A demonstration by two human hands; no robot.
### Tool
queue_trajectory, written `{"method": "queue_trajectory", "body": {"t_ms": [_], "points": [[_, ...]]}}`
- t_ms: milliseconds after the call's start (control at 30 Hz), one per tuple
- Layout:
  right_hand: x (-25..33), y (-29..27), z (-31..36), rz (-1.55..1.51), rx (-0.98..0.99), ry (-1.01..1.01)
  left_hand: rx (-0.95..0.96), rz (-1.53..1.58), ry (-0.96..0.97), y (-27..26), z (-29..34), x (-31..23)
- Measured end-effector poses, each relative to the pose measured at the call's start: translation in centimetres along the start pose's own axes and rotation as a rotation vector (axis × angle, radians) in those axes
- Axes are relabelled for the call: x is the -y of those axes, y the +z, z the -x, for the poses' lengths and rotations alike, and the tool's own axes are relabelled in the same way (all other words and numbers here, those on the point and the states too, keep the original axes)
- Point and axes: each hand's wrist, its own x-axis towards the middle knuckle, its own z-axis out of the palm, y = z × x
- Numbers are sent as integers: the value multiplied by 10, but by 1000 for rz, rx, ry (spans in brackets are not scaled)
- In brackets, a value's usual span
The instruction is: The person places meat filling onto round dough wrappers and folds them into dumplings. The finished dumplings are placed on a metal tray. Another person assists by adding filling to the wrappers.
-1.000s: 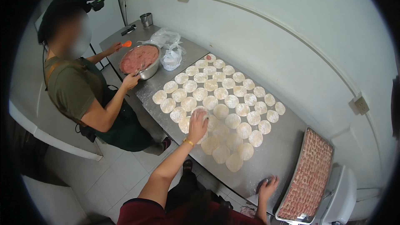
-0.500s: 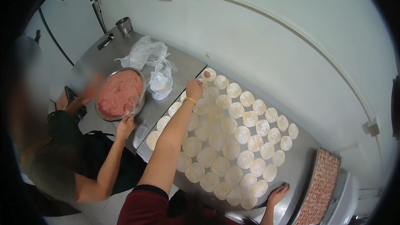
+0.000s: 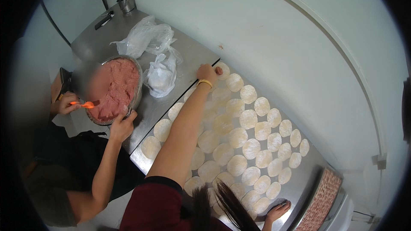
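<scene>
The left hand (image 3: 207,73), fingers' state unclear, is beside the round, pale, meat-topped dough disc (image 3: 224,72); the right hand (image 3: 277,212), fingers loosely spread, lies well apart.

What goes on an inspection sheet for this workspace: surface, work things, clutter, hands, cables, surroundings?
Surface: steel table, floury in places.
Work things: dough rounds in rows; meat dab on the far-corner one; bowl of ground meat; filled tray.
Clutter: plastic bags, metal cup.
Hands: left hand beside the dabbed round, right hand nearer the tray; grips unclear.
Cables: thin ones at lower right.
Surroundings: pale wall; co-worker's hand holding an orange spoon.
</scene>
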Motion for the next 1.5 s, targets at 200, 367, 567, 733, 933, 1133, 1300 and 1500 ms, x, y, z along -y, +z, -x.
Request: {"method": "queue_trajectory", "body": {"t_ms": [200, 367, 567, 733, 933, 1133, 1300, 1500], "points": [[-2, 1, -1, 17, -2, 1, 200, 273, -42, -7, -11, 1], [-4, 2, 0, 29, -18, -43, -36, 527, -52, -3, -5, -1], [-4, 3, 0, 12, -27, -19, -77, 556, -85, 11, -1, -4], [-6, 2, 1, -7, -20, -47, -44, 268, -44, 30, -16, 7], [-2, 1, 2, -17, -13, -34, 32, 257, -57, 27, -28, 9], [1, 0, 1, -33, -3, 2, 115, 724, -142, 30, -43, 7], [0, 0, 1, -18, -8, -19, 242, 1520, -443, 20, -21, -3], [2, -2, 0, -33, -10, -21, 551, 1681, -309, -47, 34, -8]]}}
